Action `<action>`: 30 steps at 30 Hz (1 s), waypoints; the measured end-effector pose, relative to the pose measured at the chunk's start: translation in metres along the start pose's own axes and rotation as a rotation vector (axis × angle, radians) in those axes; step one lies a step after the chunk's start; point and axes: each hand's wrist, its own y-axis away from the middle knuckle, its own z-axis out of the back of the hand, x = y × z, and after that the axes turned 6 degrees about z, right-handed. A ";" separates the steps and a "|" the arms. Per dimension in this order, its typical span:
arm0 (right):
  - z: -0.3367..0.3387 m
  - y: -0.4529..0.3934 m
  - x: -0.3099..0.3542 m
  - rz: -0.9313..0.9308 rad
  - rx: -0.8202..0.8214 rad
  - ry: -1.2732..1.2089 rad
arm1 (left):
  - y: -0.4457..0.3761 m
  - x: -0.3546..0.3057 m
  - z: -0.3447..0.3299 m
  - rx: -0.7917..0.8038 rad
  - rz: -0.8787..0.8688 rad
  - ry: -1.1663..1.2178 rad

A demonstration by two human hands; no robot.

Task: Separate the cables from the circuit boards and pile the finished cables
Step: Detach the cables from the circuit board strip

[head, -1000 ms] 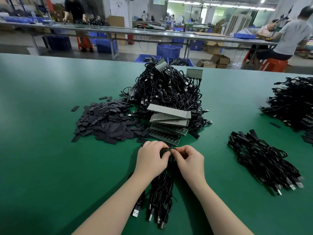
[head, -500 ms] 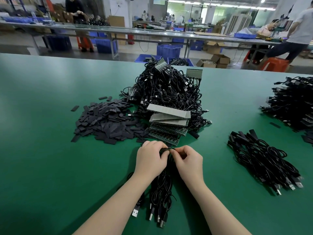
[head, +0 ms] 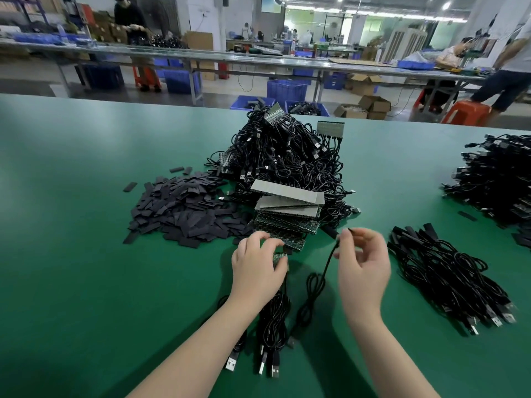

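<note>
Right hand (head: 362,261) pinches a freed cable (head: 315,285) by its end; recommend laying it on the finished pile (head: 448,280) at 3 o'clock, while left hand (head: 258,264) grips the circuit board (head: 280,256).

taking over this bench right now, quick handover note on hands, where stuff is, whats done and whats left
Left hand grips a small circuit board with cables still attached, trailing toward you.
Right hand pinches one freed cable by its end, lifted off the green table.
Done: finished cables piled on the right; stripped boards stacked ahead of the hands.
Left: drop this cable on the right pile, pull the rest off the held board, then work through the big tangled heap behind.
</note>
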 end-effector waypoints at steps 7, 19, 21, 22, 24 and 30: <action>-0.024 -0.016 0.074 0.111 0.241 -0.160 | -0.013 -0.004 0.035 -0.172 0.187 0.521; -0.030 0.014 -0.026 -0.156 0.518 0.199 | -0.087 0.067 0.089 -0.332 0.602 0.287; -0.023 0.019 -0.036 -0.068 0.533 0.251 | -0.095 0.077 0.084 -0.271 0.490 0.025; -0.021 0.019 -0.039 -0.055 0.521 0.256 | -0.098 0.080 0.080 -0.244 0.378 -0.117; -0.022 0.018 -0.043 -0.051 0.509 0.268 | -0.104 0.085 0.074 -0.169 0.133 -0.416; -0.023 0.017 -0.050 -0.026 0.545 0.304 | -0.132 0.092 0.066 0.122 0.066 -0.827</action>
